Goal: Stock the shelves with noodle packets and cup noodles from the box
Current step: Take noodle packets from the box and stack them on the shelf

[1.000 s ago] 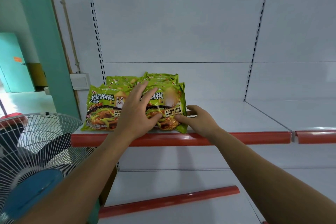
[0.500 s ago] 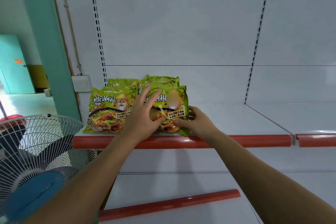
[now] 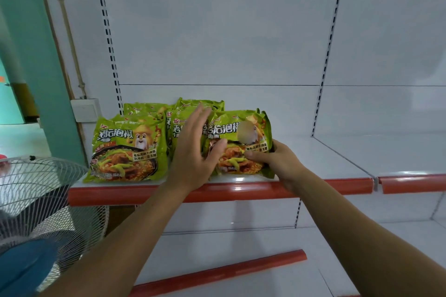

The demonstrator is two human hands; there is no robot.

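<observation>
Several green noodle packets lie on the white shelf [image 3: 313, 159] with the red front strip. One packet [image 3: 128, 142] lies at the left front, others [image 3: 200, 105] are stacked behind. My right hand [image 3: 277, 161] grips the lower right corner of the front right packet [image 3: 241, 142], thumb on top. My left hand [image 3: 195, 152] has straight fingers and presses against that packet's left edge, between it and the middle stack. The box and the cup noodles are out of view.
A white fan cage [image 3: 41, 200] with a blue hub stands at the lower left, close to my left arm. A lower shelf [image 3: 241, 270] with a red strip lies below. A green pillar [image 3: 31, 55] and a wall switch [image 3: 84, 109] are at the left.
My left hand turned from lying flat on the packet to standing edge-on at its left side. The right packet has shifted to the right, held in my right hand's grip.
</observation>
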